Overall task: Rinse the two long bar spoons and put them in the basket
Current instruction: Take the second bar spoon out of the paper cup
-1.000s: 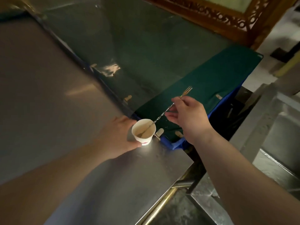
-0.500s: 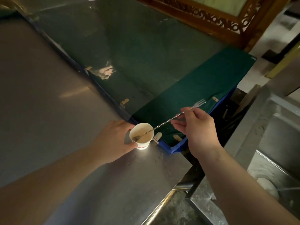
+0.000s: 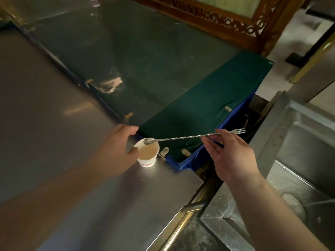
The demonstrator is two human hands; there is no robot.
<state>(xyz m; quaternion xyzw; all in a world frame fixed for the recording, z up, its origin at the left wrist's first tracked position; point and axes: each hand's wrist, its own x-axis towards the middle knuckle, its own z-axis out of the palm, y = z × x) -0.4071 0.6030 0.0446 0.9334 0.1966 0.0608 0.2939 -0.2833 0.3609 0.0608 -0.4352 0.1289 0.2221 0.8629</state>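
A long twisted bar spoon [image 3: 183, 138] with a small fork at its far end lies almost level, its bowl just above the rim of a white paper cup [image 3: 147, 154] holding a beige liquid. My right hand [image 3: 230, 153] pinches the spoon's stem near the fork end. My left hand [image 3: 116, 151] rests beside the cup's left side, fingers spread and touching it loosely. Only one bar spoon is in view. No basket is visible.
The cup stands near the corner of a steel counter [image 3: 72, 142]. A green cloth [image 3: 199, 105] over a blue bin lies behind it. A steel sink [image 3: 299, 160] sits to the right, below counter level. A carved wooden frame [image 3: 217, 20] stands at the back.
My right hand has lifted the spoon out of the cup and swung it flatter, moving right. My left hand has loosened its hold on the cup.
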